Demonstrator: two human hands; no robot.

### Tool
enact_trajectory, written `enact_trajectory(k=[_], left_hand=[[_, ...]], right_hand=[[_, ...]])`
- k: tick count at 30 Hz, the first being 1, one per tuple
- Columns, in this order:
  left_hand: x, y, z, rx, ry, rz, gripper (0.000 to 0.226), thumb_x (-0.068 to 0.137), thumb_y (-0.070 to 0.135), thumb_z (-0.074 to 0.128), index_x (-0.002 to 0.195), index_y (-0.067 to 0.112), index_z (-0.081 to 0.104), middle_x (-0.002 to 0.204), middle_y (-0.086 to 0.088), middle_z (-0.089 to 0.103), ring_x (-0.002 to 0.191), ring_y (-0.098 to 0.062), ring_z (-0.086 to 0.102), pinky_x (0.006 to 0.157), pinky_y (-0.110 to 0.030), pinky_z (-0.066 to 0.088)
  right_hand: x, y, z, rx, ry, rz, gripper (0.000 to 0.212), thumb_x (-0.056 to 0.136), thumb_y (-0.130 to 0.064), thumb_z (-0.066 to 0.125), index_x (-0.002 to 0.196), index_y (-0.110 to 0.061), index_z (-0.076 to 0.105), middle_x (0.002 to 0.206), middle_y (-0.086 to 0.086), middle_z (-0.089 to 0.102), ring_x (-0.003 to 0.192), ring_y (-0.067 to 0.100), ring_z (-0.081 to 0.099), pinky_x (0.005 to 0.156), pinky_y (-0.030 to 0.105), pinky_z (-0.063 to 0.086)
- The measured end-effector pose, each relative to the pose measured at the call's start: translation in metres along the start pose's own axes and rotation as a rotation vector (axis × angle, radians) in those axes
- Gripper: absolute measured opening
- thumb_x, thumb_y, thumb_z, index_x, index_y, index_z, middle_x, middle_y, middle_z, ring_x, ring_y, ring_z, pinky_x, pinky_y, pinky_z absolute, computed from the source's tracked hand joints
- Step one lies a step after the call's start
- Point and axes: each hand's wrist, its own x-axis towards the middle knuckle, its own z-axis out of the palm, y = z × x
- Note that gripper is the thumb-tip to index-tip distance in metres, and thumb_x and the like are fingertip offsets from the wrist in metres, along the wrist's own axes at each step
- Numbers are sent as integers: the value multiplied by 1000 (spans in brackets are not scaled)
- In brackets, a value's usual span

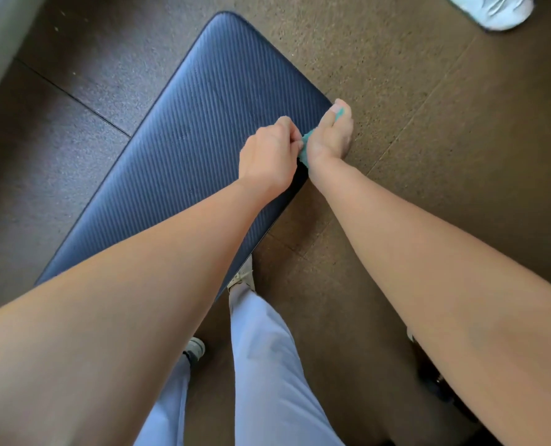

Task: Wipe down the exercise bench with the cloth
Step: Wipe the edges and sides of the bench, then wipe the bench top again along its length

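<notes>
View from above of 2 bare forearms reaching out over a dark navy padded exercise bench with fine ribbed stripes (190, 149), which runs diagonally from lower left to upper centre. Both hands meet at the bench's right edge, near its far corner. The right hand (330, 136) is closed around a small bunched teal cloth (304, 146); bits of the cloth show between its fingers and at the heel of the palm. The left hand (267, 156) is curled, its fingertips pinching the same cloth where the 2 hands touch. Most of the cloth is hidden inside the hands.

Below the arms are the person's pale lavender trouser legs (267, 365) and 2 light-coloured shoes (242, 278), standing on a brown speckled rubber floor (412, 107) just beside the bench. At the top right corner, a white shoe (493, 11) lies partly out of view, well apart from the bench.
</notes>
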Motion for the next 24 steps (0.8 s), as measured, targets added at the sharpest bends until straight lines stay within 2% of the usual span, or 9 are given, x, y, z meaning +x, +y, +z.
enact_trajectory(k=[3, 6, 8, 11, 14, 16, 18, 21, 24], left_hand=[[-1, -1, 5, -89, -4, -37, 8, 102, 28, 57, 99, 21, 62, 99, 0, 70, 92, -24, 64, 82, -41, 51], [-4, -5, 5, -225, 13, -80, 7, 99, 24, 61, 93, 22, 62, 93, 7, 67, 91, -19, 63, 82, -35, 48], [-7, -10, -1, -441, 44, -156, 10, 95, 20, 64, 86, 22, 60, 87, 8, 64, 85, -13, 61, 80, -30, 47], [-17, -20, -19, -797, 123, -276, 13, 83, 16, 61, 73, 23, 57, 75, 6, 58, 71, -9, 52, 71, -27, 43], [-30, -28, -37, -902, 135, -244, 18, 85, 10, 58, 72, 21, 53, 73, 5, 51, 72, -10, 47, 68, -27, 39], [-40, -32, -50, -896, 110, -183, 18, 90, 6, 56, 78, 19, 54, 76, 3, 52, 72, -10, 47, 67, -25, 40], [-48, -35, -61, -813, 78, -128, 15, 96, 8, 56, 86, 19, 56, 78, 2, 53, 72, -9, 49, 66, -24, 42], [-56, -44, -82, -621, 84, -36, 7, 99, 21, 60, 92, 23, 59, 78, 5, 52, 70, -6, 46, 65, -20, 40], [-64, -49, -113, -411, 128, 42, 8, 96, 26, 65, 100, 20, 66, 81, 9, 52, 63, 0, 43, 63, -18, 36]], right_hand=[[10, 7, -5, -187, -88, -204, 39, 106, -19, 37, 136, -8, 59, 139, 14, 56, 127, 30, 52, 105, 33, 36], [11, 2, -17, -342, -220, -419, 45, 104, -33, 39, 139, -14, 59, 144, 5, 57, 135, 26, 44, 114, 39, 31], [7, -11, -30, -370, -308, -545, 48, 99, -43, 42, 136, -19, 62, 140, -3, 61, 134, 22, 46, 114, 40, 32], [0, -27, -48, -410, -522, -602, 44, 88, -33, 51, 126, -21, 69, 111, -7, 73, 114, 18, 61, 108, 41, 43], [-10, -36, -57, -501, -767, -563, 42, 86, -14, 62, 127, -24, 69, 81, -12, 67, 82, 4, 63, 91, 27, 50], [-21, -45, -56, -563, -865, -566, 30, 84, -12, 66, 108, -28, 76, 68, -14, 58, 66, 0, 53, 75, 27, 47], [-30, -54, -55, -614, -899, -588, 17, 83, -12, 68, 88, -27, 75, 72, -13, 58, 69, 3, 54, 73, 29, 47], [-43, -69, -60, -643, -849, -669, 7, 79, -14, 73, 85, -17, 75, 93, -2, 67, 91, 18, 63, 84, 35, 51], [-58, -95, -69, -595, -782, -728, 11, 76, -15, 74, 85, -9, 73, 86, -1, 72, 83, 17, 68, 79, 36, 54]])
